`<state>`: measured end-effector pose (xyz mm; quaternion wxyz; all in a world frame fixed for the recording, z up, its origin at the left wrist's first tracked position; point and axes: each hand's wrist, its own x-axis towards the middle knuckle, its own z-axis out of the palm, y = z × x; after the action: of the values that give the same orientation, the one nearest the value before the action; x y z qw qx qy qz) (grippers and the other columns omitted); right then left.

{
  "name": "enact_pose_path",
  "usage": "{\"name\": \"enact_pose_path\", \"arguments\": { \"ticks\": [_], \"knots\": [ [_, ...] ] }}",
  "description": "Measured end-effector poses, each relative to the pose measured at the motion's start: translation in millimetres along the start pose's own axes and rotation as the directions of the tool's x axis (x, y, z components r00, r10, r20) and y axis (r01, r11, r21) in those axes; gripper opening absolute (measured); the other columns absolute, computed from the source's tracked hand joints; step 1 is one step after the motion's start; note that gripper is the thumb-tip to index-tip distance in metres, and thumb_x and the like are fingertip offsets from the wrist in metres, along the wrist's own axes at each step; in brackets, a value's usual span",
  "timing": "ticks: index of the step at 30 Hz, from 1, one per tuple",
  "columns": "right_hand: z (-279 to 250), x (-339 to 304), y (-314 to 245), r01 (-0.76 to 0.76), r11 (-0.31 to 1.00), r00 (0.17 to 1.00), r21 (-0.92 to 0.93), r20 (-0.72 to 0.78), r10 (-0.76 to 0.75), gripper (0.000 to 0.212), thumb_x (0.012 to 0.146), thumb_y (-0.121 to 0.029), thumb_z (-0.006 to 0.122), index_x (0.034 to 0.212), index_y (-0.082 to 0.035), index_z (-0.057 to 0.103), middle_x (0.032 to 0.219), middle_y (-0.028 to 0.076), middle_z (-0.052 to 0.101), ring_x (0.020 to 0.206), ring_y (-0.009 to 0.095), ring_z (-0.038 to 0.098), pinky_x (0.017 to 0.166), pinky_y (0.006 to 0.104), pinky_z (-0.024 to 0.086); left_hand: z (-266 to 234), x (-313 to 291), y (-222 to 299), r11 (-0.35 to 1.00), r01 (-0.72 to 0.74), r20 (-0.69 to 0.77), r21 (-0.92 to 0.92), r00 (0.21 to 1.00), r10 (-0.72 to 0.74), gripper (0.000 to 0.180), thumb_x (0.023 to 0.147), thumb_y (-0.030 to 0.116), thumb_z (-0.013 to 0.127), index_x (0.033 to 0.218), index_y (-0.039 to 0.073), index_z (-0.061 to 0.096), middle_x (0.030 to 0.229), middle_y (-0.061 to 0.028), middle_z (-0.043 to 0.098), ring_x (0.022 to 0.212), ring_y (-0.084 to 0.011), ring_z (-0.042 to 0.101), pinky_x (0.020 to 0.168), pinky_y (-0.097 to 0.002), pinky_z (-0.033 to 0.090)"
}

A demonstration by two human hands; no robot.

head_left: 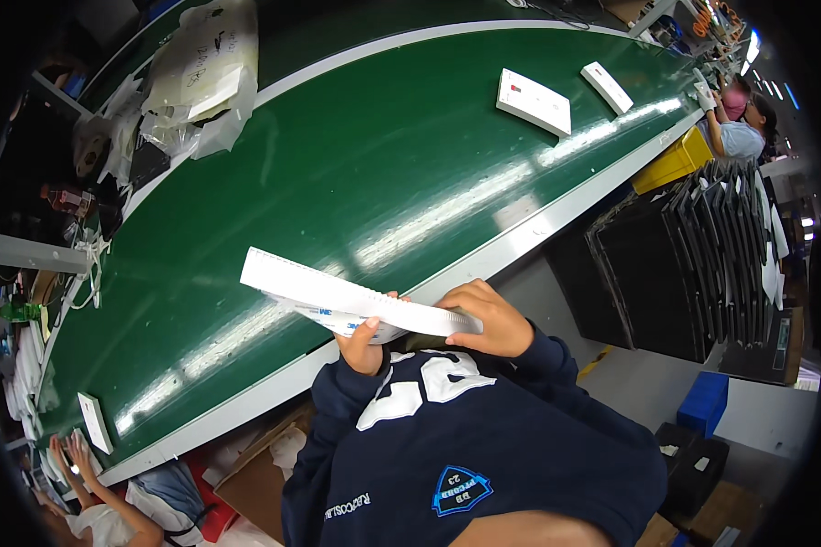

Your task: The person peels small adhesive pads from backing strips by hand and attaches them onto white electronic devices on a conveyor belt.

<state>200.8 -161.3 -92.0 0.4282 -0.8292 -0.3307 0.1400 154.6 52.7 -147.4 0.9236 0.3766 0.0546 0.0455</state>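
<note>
In front of my body I hold a long stack of white strips [324, 284] with blue print along its lower face and fine ridges on its edge. It looks like backed adhesive strips. My left hand [363, 346] grips the lower middle of the stack, thumb on the printed face. My right hand [488, 319] is wrapped round the right end, where the strips bend. The stack's far left end sticks out over the green belt [337, 173]. Some of my left fingers are hidden behind it.
On the belt lie a white box [534, 102], a narrower one [607, 87] and another [93, 422] by a co-worker's hands [75, 456]. Black panels [648, 264] stand at right, near a yellow bin [673, 164] and a blue bin [703, 403]. Another person [737, 137] works far right.
</note>
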Motion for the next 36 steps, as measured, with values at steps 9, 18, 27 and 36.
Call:
{"name": "enact_pose_path", "arguments": {
  "ticks": [9,18,27,36],
  "knots": [
    [5,13,-20,0.106,0.994,0.981,-0.029,-0.159,-0.109,0.021,0.069,-0.011,0.075,0.084,-0.006,0.063,0.079,0.004,0.058,0.079,0.025,0.056,0.071,0.0348,0.043,-6,21,3,0.877,-0.367,0.696,0.309,0.716,0.054,0.064,0.081,0.031,0.065,0.134,0.001,0.044,0.128,-0.0223,0.050,0.114,-0.0318,0.048,0.091,-0.0410,0.039],
    [-2,34,-40,0.294,0.949,0.940,-0.115,-0.142,-0.309,0.033,0.067,-0.010,0.075,0.098,-0.004,0.065,0.090,0.007,0.061,0.080,0.026,0.056,0.073,0.0354,0.046,6,-9,-4,0.669,-0.442,0.510,0.597,0.853,0.108,0.054,0.087,0.006,0.064,0.136,0.001,0.041,0.114,-0.0095,0.061,0.098,-0.0140,0.057,0.088,-0.0269,0.044],
    [-26,4,-14,0.083,0.985,0.980,-0.152,-0.168,-0.108,0.023,0.068,-0.005,0.074,0.089,-0.004,0.064,0.090,0.008,0.065,0.088,0.028,0.058,0.078,0.0359,0.046,4,-11,-16,0.777,-0.336,0.432,0.532,0.897,0.093,0.064,0.092,0.004,0.055,0.145,0.001,0.020,0.118,-0.0156,0.062,0.100,-0.0147,0.058,0.092,-0.0258,0.042],
    [-6,-6,-21,0.038,0.976,0.944,-0.214,-0.313,-0.105,0.021,0.066,-0.002,0.073,0.083,-0.003,0.060,0.089,0.007,0.063,0.081,0.028,0.058,0.073,0.0349,0.045,5,-10,-20,0.775,-0.331,0.420,0.539,0.903,0.093,0.063,0.093,0.004,0.053,0.145,0.002,0.019,0.116,-0.0143,0.063,0.101,-0.0154,0.058,0.092,-0.0256,0.042]
  ]
}}
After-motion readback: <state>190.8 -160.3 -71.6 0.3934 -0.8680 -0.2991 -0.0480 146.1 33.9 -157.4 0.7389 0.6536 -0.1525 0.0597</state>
